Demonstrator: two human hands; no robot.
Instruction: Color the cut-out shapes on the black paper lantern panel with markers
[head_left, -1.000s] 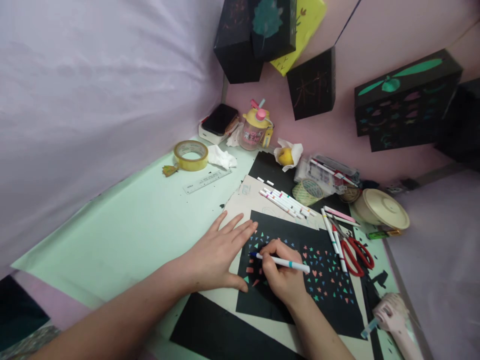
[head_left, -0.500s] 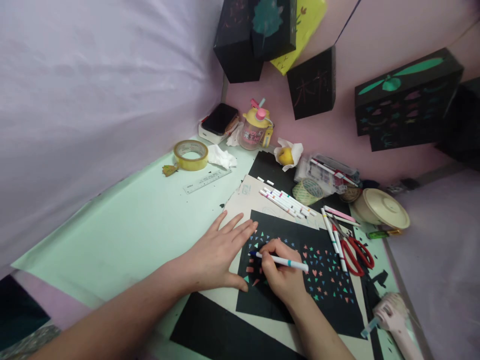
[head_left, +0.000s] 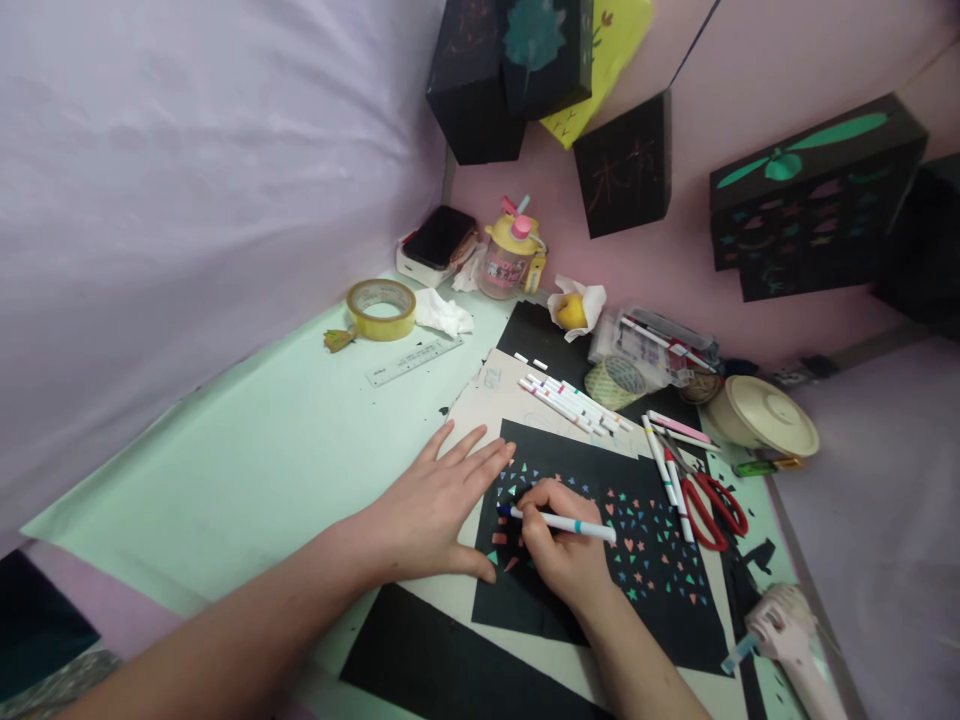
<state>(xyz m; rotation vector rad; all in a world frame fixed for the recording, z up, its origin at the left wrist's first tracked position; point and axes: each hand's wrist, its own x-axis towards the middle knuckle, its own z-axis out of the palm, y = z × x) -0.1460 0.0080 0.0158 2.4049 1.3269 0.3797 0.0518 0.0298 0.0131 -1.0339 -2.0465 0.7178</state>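
Note:
My right hand [head_left: 564,550] is closed around a white marker [head_left: 577,526] with a blue band, its dark tip touching the left part of a black sheet [head_left: 525,608]. Small colored stars, hearts and triangles cover much of that sheet. Spread flat, my left hand [head_left: 442,505] rests at the sheet's left edge with its fingers apart and nothing held. The black sheet lies on a pale board [head_left: 469,425]. Several white markers [head_left: 574,405] lie in a row above the sheet.
Red-handled scissors [head_left: 705,510] and loose markers lie to the right, with a glue gun [head_left: 787,640] below them. A tape roll [head_left: 381,310], a ruler [head_left: 415,362], a yellow-lidded cup [head_left: 510,258] and a lidded bowl [head_left: 765,415] stand farther back. Black boxes [head_left: 626,165] hang above.

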